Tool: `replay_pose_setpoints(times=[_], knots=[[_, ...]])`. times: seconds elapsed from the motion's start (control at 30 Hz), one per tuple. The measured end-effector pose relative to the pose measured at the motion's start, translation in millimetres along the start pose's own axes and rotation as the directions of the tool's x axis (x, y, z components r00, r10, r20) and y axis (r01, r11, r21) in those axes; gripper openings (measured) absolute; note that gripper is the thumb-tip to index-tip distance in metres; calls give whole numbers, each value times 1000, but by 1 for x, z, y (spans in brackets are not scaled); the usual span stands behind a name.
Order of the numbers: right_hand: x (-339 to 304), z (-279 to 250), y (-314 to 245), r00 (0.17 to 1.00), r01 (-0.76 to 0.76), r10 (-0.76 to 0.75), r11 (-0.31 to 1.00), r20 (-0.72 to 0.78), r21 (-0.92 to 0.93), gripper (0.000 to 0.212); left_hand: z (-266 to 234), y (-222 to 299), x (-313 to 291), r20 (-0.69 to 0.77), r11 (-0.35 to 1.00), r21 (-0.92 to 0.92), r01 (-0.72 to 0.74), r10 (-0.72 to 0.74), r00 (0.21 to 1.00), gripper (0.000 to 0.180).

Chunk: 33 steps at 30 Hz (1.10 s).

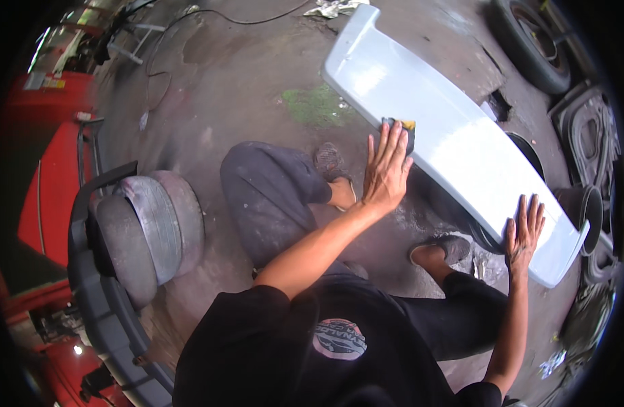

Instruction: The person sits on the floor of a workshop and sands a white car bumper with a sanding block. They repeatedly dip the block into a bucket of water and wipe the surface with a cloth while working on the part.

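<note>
A glossy pale grey-white car spoiler point(454, 136) lies slantwise in front of me, from the far middle to the near right. My left hand point(386, 175) is at its near long edge, fingers stretched over a small dark piece of sandpaper point(411, 138) with a yellow patch. The hand presses this piece against the spoiler; part of it is hidden under the fingers. Toward the spoiler's right end, my right hand point(525, 234) rests flat on the surface with its fingers apart. Dark round shapes show beneath the spoiler, mostly covered by it.
Worn tyres point(159, 227) stand at the left beside a dark grey bumper point(111, 312). Red car panels point(50, 190) are farther left. A wheel point(532, 47) lies at the far right, with a black bucket point(583, 214) nearer. A cable point(244, 22) crosses the far floor.
</note>
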State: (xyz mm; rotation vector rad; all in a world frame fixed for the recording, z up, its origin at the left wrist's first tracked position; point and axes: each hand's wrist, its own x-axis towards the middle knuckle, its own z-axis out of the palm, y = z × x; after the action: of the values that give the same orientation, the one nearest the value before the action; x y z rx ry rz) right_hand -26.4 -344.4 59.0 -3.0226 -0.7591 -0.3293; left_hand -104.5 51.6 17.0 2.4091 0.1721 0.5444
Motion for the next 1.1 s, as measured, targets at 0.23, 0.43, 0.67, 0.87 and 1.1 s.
replay_pose_setpoints(times=[0.23,0.43,0.67,0.87,1.1], knots=[[3,-6,-3,998,65,-65,997,-4,40,58,-49,-145,124,-254,912,-236,335,-390,885,50],[10,-16,-5,996,32,-39,996,78,88,59,-48,-148,106,-273,939,-199,281,-328,904,48],[198,-7,-92,997,73,-73,963,-12,260,50,-63,-177,161,-193,814,-499,296,-438,878,49],[258,29,-132,953,-141,27,921,302,364,67,-67,-173,140,-11,666,-584,465,-579,815,47],[226,-5,-93,933,-133,-3,926,360,353,67,-75,-69,56,-57,825,-447,346,-413,909,51]])
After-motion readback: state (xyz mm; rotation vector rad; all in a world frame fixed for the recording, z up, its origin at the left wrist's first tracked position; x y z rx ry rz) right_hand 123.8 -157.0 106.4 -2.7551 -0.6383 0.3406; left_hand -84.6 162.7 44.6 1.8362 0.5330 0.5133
